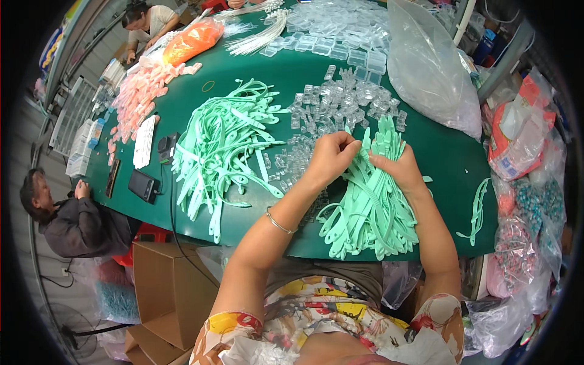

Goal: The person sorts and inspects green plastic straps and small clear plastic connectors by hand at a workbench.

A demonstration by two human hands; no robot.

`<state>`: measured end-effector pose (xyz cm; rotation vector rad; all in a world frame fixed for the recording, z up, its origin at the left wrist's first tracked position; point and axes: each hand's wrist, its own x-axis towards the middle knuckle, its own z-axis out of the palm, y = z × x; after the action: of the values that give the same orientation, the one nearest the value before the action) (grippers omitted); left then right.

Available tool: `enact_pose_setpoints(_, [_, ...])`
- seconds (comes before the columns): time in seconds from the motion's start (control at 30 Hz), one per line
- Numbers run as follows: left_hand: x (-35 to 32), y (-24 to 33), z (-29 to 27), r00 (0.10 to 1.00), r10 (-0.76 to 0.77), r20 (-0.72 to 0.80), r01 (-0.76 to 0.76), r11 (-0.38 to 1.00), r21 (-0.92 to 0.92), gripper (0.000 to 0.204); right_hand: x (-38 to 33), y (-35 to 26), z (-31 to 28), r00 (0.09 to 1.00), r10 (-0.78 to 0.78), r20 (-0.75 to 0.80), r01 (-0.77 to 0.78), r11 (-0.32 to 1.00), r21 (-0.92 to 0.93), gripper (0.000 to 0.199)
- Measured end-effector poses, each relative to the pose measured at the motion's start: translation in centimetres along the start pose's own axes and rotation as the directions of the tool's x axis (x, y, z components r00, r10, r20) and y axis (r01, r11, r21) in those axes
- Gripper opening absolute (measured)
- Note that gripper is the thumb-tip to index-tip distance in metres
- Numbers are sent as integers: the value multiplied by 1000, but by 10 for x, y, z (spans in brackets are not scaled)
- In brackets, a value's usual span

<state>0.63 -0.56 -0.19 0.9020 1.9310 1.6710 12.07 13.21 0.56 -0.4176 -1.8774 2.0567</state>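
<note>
My right hand [396, 165] is closed round a thick bundle of mint-green plastic straps [372, 213]. Their tips stick up above its thumb, and the long slotted ends fan out down to the table's near edge. Just left of those tips, my left hand [334, 157] is closed in a pinch on a mint-green strap, whose pointed end shows past the fingers; the rest of it is partly hidden. A loose heap of the same straps [222, 143] lies to the left. Small clear plastic pieces [340, 94] are spread behind and beside my hands.
On the green table [447, 201] are peach pieces [137, 91], an orange bag [193, 41], clear boxes [359, 58] and a black device [144, 185]. A large clear bag [429, 67] stands far right. Two people sit at the left side. Cardboard boxes [173, 292] stand below left.
</note>
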Motion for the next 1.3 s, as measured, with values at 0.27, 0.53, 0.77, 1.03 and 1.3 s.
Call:
enact_pose_setpoints(0.27, [11, -3, -12, 996, 81, -28, -73, 975, 211, 20, 15, 0, -8, 997, 47, 65, -53, 995, 90, 33])
enact_pose_setpoints(0.53, [10, -4, -17, 997, 72, 3, -71, 973, 219, 17, 11, -2, -12, 995, 49, 91, -57, 995, 85, 45])
enact_pose_setpoints(0.77, [17, -6, -51, 980, 194, -54, -141, 852, 504, 13, 8, 0, -13, 998, 55, 7, -55, 994, 93, 48])
enact_pose_setpoints(1.03, [11, -9, -54, 968, 250, 14, -147, 522, 840, 19, 11, 6, -11, 999, 30, -37, -29, 999, 46, 48])
enact_pose_setpoints(1.3, [11, -9, -43, 963, 268, 7, -124, 423, 898, 19, 9, 1, -8, 1000, 11, 3, -11, 999, 35, 45])
